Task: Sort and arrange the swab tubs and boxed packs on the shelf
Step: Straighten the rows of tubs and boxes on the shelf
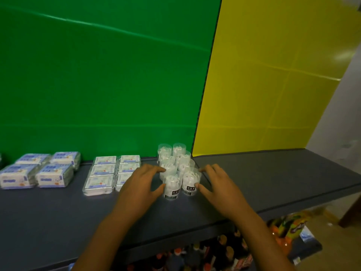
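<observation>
Two bare forearms show, ending in the left hand [139, 184] and the right hand [218, 184]. No sleeve covers either arm. The wrists and fingers look free of jewellery, though dim light blurs them.

My two hands, reaching forward

My left hand [142, 182] points toward one o'clock, my right hand [216, 182] toward eleven; fingers loosely spread on both, palms facing each other.

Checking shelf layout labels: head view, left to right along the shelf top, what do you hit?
Blue-and-white wrapped packs → clear flat boxed packs → left hand → cluster of clear round swab tubs → right hand → bare dark grey shelf.
</observation>
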